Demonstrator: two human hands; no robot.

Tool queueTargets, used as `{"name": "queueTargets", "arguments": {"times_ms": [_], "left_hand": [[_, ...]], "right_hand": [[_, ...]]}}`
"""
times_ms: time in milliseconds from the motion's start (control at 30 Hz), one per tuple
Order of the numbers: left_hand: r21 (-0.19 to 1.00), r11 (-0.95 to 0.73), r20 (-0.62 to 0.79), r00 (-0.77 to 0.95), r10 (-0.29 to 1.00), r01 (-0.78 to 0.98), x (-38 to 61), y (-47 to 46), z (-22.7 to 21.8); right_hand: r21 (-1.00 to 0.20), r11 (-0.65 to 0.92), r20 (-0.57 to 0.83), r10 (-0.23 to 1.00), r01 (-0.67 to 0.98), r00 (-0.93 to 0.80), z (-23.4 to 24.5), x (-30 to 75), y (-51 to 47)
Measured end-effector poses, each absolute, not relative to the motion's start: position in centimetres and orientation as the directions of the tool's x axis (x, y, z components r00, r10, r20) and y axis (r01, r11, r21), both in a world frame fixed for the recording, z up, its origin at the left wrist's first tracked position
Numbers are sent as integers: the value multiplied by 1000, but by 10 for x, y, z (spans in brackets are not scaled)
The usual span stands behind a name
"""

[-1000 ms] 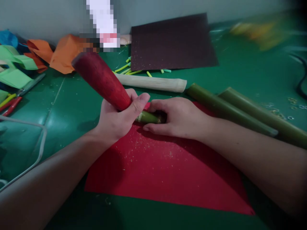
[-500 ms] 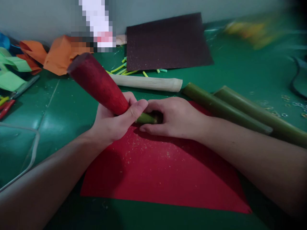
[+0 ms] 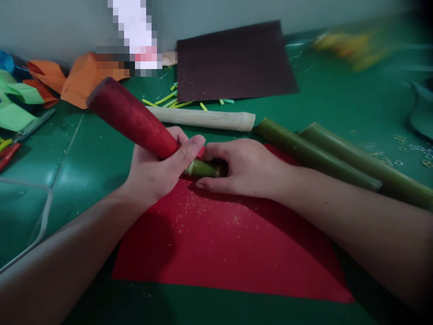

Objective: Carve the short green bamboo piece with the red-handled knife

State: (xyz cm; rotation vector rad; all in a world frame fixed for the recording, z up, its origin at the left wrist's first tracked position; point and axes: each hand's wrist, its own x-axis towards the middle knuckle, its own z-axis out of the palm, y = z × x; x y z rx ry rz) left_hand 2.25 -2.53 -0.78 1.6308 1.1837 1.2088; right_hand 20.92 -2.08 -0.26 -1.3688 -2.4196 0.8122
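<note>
My left hand (image 3: pixel 154 174) is wrapped round the narrow end of a red tapered wooden piece (image 3: pixel 131 117), its thick end tilted up to the left. Under the thumb, a short green bamboo piece (image 3: pixel 203 169) comes out toward the right, with pale scraped marks on it. My right hand (image 3: pixel 241 164) curls its fingers and thumb round the far end of this bamboo. Both hands are above a red sheet (image 3: pixel 233 253) strewn with fine pale shavings. How the red piece meets the bamboo is hidden behind my left fingers.
Two green bamboo lengths (image 3: pixel 321 155) lie at right, a pale stick (image 3: pixel 206 118) behind my hands. Farther back are a dark sheet (image 3: pixel 237 63), yellow-green bits (image 3: pixel 165 98) and orange paper (image 3: pixel 81 81). Red-handled scissors (image 3: pixel 10 155) lie left; small rings (image 3: pixel 399 162) lie right.
My left hand has slid slightly left with the red piece, uncovering more of the bamboo and its pale marks. My right hand has stayed almost in place.
</note>
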Motion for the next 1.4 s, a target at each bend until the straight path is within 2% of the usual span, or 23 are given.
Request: {"name": "queueTargets", "arguments": {"times_ms": [200,533,767,1100,1400], "left_hand": [[932,-259,234,124,964,253,23,-25,-6],[932,-209,221,-8,975,296,26,-26,-6],[937,-217,206,67,976,274,25,-25,-4],[936,-227,216,70,974,270,26,-31,-8],[937,-231,242,-8,970,262,27,-30,-10]], "right_hand": [[-572,411,-62,841,710,-537,-2,209,-21],[-560,413,-56,846,718,-531,-4,209,-21],[-562,418,-49,845,714,-533,-6,209,-19],[-603,421,-11,844,677,-535,-6,210,-21],[-596,406,-31,850,692,-526,-6,209,-21]]}}
